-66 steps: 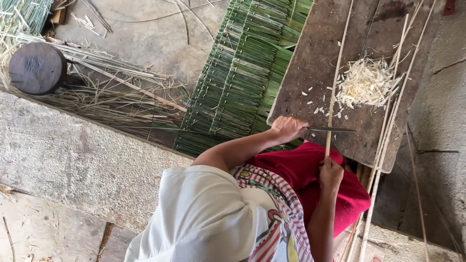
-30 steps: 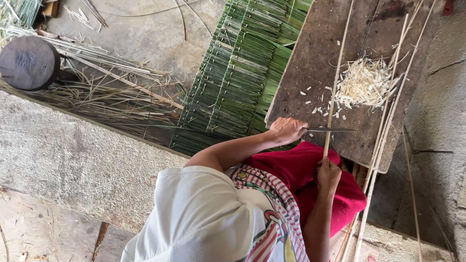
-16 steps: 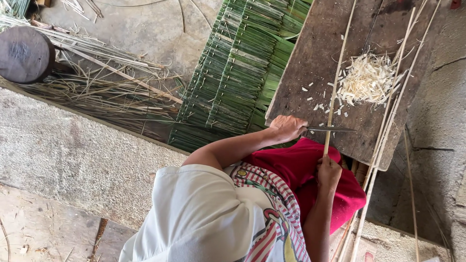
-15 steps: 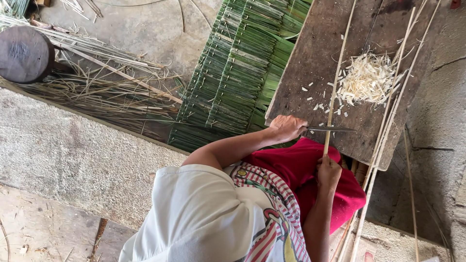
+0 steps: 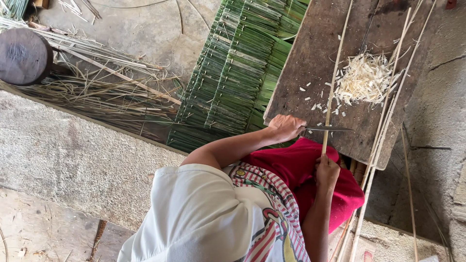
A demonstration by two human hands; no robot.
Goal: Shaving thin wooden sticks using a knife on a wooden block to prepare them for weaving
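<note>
Two hands, apart, each shut on its own thing. Gripped the handle of a knife (image 5: 326, 129) in the left hand (image 5: 286, 127), with the blade laid crosswise on a thin pale stick (image 5: 334, 87). Clamped the near end of that stick in the right hand (image 5: 327, 170), just over the red cloth (image 5: 301, 162) on the lap. Ran the stick away from the body along the dark wooden board (image 5: 310, 53), beside a heap of pale shavings (image 5: 364, 77) and a few more long sticks (image 5: 388, 111) at the board's far side.

Looked like shaving work, and probably best done with a shallow blade angle, so as to lift thin curls rather than bite in. Seemed wise to press the stick flat on the board, push the edge away from the lap, and hold the right fingers well behind the blade. Called, most likely, for short, even strokes and a slight turn of the stick between them.
</note>
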